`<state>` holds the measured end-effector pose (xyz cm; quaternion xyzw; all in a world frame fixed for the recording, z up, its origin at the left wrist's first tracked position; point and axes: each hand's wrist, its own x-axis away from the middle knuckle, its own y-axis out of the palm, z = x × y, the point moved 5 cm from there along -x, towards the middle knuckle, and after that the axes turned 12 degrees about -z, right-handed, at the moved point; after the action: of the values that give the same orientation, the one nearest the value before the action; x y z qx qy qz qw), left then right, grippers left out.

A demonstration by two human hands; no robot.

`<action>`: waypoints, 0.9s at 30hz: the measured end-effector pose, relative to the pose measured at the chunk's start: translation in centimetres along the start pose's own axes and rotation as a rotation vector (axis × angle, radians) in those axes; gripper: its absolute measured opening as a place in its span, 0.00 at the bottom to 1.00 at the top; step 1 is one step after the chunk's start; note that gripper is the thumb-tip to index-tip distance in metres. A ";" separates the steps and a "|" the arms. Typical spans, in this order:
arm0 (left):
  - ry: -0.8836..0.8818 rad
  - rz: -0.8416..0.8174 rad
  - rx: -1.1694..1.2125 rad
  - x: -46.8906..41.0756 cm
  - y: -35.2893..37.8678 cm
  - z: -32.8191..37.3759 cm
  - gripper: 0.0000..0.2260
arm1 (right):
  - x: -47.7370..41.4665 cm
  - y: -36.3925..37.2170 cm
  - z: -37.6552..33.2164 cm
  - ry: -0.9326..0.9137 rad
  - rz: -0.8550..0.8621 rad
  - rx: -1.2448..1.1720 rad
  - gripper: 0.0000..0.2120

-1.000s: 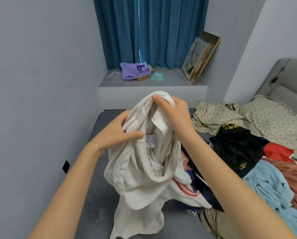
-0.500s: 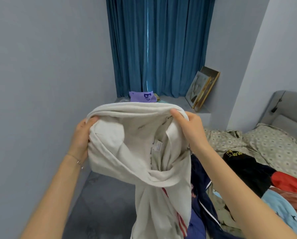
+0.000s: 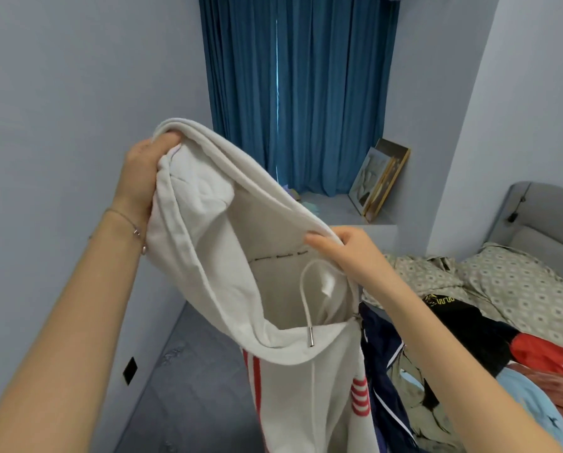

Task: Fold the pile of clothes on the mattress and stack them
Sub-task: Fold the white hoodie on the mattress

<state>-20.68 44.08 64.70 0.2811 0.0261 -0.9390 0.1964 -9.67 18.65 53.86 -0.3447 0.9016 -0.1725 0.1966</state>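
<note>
I hold up a white hooded garment [image 3: 273, 289] with red stripes and a drawstring; it hangs in the air in front of me. My left hand [image 3: 143, 178] grips its upper left edge, high up. My right hand [image 3: 352, 256] pinches the same edge lower and to the right, so the opening gapes wide. Its lower part drops out of view. The pile of clothes [image 3: 469, 371] lies on the grey mattress [image 3: 192, 387] at the right: navy, black, red, light blue and pinkish pieces.
A grey wall runs close on the left. Blue curtains [image 3: 299, 93] hang ahead above a window ledge [image 3: 338, 207] with framed pictures [image 3: 381, 181] leaning on it. A patterned bedsheet [image 3: 502, 282] and a grey headboard [image 3: 544, 217] are at the far right.
Both hands have raised the white garment and spread apart along its edge, the left hand going higher. The opening is wider and the drawstring now shows.
</note>
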 end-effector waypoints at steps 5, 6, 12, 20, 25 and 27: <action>-0.159 -0.071 -0.110 -0.2 3.8 -5.1 0.09 | 0.1 2.6 4.1 0.061 -0.035 -0.030 0.16; -0.195 -0.091 -0.146 0.2 4.4 -6.6 0.10 | 0.4 3.2 4.9 0.071 -0.040 -0.046 0.15; -0.564 -0.271 -0.108 4.2 6.4 -17.2 0.10 | 1.1 5.7 7.5 0.134 -0.023 -0.177 0.09; -0.666 -0.348 -0.146 13.1 5.2 -27.5 0.21 | 0.5 5.6 9.3 0.160 0.059 -0.229 0.04; -1.119 -0.484 -0.203 23.5 5.5 -35.5 0.37 | -0.3 6.2 10.1 0.176 0.043 -0.280 0.03; -1.184 -0.610 -0.022 26.6 7.4 -37.2 0.33 | -0.6 6.1 10.3 0.184 0.039 -0.287 0.03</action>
<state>-18.92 33.81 19.57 -0.3040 0.0019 -0.9480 -0.0941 -7.77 21.50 42.42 -0.3345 0.9376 -0.0688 0.0651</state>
